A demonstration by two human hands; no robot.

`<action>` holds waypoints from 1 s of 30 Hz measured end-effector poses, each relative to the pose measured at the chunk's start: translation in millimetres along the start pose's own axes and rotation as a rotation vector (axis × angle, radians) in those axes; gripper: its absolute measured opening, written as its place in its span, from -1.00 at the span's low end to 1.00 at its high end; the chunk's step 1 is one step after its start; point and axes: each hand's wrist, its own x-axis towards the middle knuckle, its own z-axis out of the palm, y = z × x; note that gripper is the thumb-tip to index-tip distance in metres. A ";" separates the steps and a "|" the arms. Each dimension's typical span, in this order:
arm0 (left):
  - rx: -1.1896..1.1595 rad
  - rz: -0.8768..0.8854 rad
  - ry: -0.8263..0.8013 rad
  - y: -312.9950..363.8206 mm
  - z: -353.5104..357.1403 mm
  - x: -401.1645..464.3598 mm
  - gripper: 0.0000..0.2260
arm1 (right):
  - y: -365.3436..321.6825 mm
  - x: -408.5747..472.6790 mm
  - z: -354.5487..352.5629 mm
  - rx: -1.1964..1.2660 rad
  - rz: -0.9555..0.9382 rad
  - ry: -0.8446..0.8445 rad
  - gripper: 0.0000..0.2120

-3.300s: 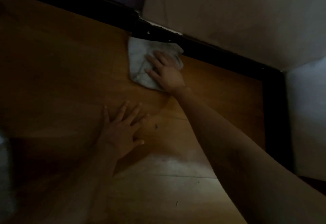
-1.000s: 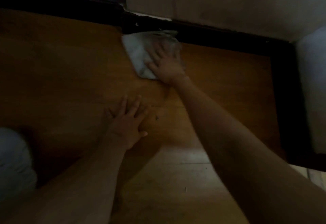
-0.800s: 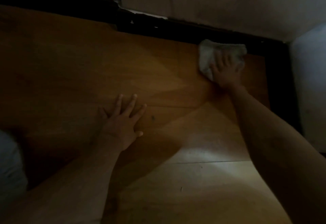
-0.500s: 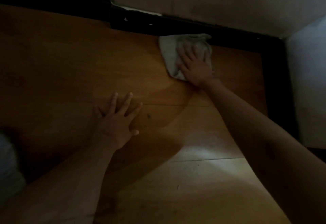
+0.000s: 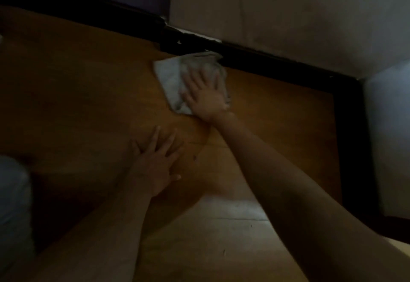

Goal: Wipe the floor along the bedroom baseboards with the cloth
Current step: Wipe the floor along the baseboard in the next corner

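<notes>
A crumpled white cloth (image 5: pixel 170 79) lies on the brown wooden floor (image 5: pixel 77 95), its far edge touching the black baseboard (image 5: pixel 266 59) under the pale wall. My right hand (image 5: pixel 205 95) lies flat on the cloth with fingers spread, pressing it down. My left hand (image 5: pixel 155 164) rests palm-down on the bare floor nearer to me, fingers spread, holding nothing. The room is dim.
The black baseboard turns a corner at the right (image 5: pixel 350 139) beside a light wall (image 5: pixel 390 130). A chipped, pale patch (image 5: pixel 199 35) shows on the baseboard top. A pale fabric shape (image 5: pixel 12 204) sits at the left edge. A lit patch of floor (image 5: pixel 233 213) lies near me.
My right hand slid the cloth right along the baseboard toward the corner, then back left; it now sits near the chipped part. My left hand has stayed planted on the floor.
</notes>
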 end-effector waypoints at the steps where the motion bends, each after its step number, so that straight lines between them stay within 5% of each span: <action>1: -0.009 0.009 0.027 -3.2 1.6 -2.3 -0.31 | -27.8 15.2 -3.4 -0.025 -0.064 -0.007 -0.46; 4: -0.062 -0.022 0.129 -16.8 6.2 -10.1 -0.33 | -91.9 51.8 -13.5 -0.069 -0.191 -0.023 -0.46; 8: -0.135 -0.170 0.160 -39.6 13.1 -18.9 -0.33 | -123.5 52.4 -10.9 0.013 -0.073 0.011 -0.43; 14: -0.212 -0.239 0.120 -68.6 23.2 -24.9 -0.28 | -120.6 2.4 -0.3 0.076 -0.054 0.003 -0.32; 22: -0.242 -0.241 0.081 -67.1 17.4 -24.8 -0.21 | -152.4 75.2 -12.6 -0.035 0.202 0.046 -0.35; 30: -0.261 -0.242 0.082 -67.3 16.2 -24.1 -0.21 | -143.7 86.9 -19.0 0.003 0.175 0.040 -0.35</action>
